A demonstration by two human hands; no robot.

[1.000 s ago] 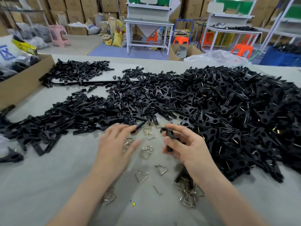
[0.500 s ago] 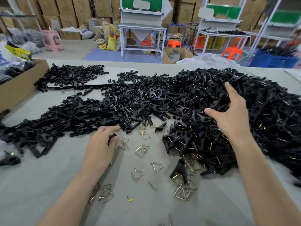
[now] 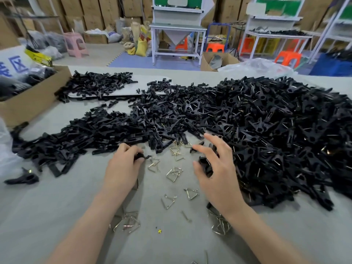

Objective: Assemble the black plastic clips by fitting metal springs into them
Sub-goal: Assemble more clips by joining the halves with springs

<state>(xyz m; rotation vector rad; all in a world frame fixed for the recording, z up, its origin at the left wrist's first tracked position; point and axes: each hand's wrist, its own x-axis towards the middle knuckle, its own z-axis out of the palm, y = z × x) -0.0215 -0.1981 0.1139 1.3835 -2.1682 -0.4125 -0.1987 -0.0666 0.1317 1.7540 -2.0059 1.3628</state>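
sprawling clips [image 3: 266,130]; dark bags [image 3: 13,86] in box [image 3: 32,103]

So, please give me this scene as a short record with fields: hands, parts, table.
Left hand: grips a small black plastic clip piece
Right hand: open, fingers spread, at the edge of the large heap of black plastic clips
Triangular metal wire springs: loose on the grey table, between the hands
Brown cardboard box: far left
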